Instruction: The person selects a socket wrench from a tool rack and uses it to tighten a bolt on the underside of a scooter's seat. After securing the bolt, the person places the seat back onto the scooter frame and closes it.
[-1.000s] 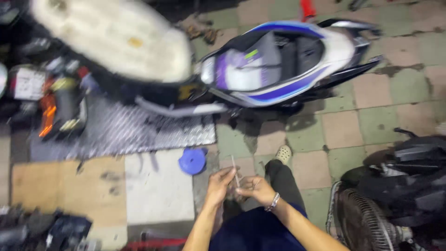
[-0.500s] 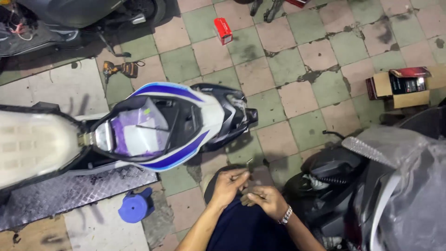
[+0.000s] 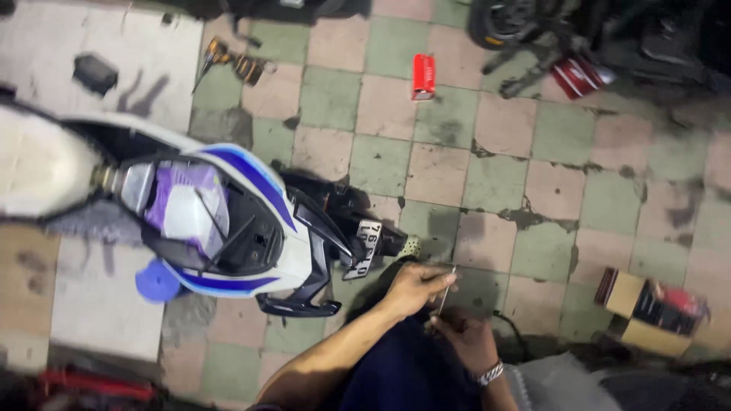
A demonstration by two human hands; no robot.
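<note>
Rod [image 3: 446, 293], thin and metal, stands nearly upright between my hands above my lap: my left hand [image 3: 415, 287] pinches its top, forearm stretched forward, my right hand [image 3: 466, 340] curls around its base beside the scooter [image 3: 251, 228].

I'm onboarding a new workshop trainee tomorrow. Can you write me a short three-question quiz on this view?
1. True or false: the scooter has its seat raised.
2. Which hand pinches the thin metal rod at its upper end? A left hand B right hand
3. What colour is the small can on the floor tiles?

Key: 1 true; 2 A; 3 red.
</note>
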